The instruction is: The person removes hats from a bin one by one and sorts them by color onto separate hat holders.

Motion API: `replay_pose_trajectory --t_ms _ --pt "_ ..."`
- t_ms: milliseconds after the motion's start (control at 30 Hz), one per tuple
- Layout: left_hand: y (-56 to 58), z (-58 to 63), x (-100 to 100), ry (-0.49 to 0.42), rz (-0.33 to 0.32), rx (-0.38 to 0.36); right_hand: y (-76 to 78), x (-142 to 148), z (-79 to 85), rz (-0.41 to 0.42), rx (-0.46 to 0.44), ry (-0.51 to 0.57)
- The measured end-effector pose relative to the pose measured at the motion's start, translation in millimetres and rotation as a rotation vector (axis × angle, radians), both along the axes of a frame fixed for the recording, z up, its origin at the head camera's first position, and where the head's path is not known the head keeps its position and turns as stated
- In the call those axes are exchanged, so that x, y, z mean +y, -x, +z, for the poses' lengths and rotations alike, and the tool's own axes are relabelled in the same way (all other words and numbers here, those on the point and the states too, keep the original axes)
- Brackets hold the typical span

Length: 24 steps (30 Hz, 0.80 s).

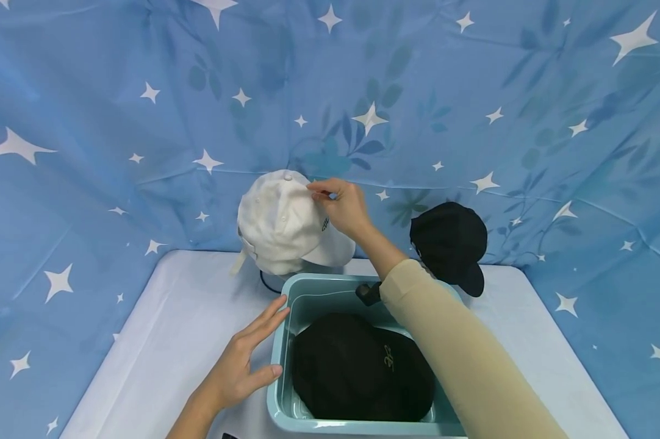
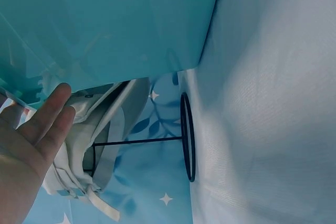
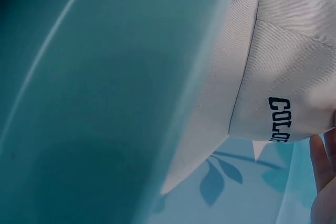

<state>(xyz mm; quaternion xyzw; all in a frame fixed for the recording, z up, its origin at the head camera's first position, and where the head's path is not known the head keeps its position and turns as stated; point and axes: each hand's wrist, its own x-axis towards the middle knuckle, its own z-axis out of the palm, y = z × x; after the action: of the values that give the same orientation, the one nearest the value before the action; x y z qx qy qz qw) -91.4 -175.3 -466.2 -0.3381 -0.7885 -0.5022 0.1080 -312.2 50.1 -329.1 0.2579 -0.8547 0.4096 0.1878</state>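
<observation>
A white baseball cap with dark lettering on its front sits on a black wire stand behind the bin. My right hand has its thumb and fingertips brought together at the upper front of the crown, pinching it. In the right wrist view, the fingers are at the cap's edge, partly out of frame. My left hand is spread with straight fingers at the left wall of the pale teal bin. Inside the bin lies a black cap with small gold-coloured lettering.
Another black cap stands at the back right, behind the bin. A small black object shows by the bin's far wall, partly hidden by my right sleeve. A blue star-patterned cloth hangs behind the white-covered table.
</observation>
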Motion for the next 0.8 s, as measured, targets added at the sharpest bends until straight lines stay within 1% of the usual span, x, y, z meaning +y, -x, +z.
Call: replay_pose_trajectory --t_ms 200,467,633,800 --pt "-0.4 0.4 0.6 0.002 0.006 -0.030 -1.1 -2.4 -6.3 -0.001 -0.020 -0.010" --pt "-1.1 1.1 -0.2 0.008 0.016 -0.035 -0.8 -4.4 -14.4 0.011 -0.029 -0.029" --pt "-0.7 2.6 0.2 0.013 0.016 -0.036 -1.1 -2.4 -19.1 0.012 -0.020 -0.032" --pt "-0.9 3.3 0.3 0.020 0.021 -0.036 -2.1 1.3 -22.4 0.003 -0.033 -0.046"
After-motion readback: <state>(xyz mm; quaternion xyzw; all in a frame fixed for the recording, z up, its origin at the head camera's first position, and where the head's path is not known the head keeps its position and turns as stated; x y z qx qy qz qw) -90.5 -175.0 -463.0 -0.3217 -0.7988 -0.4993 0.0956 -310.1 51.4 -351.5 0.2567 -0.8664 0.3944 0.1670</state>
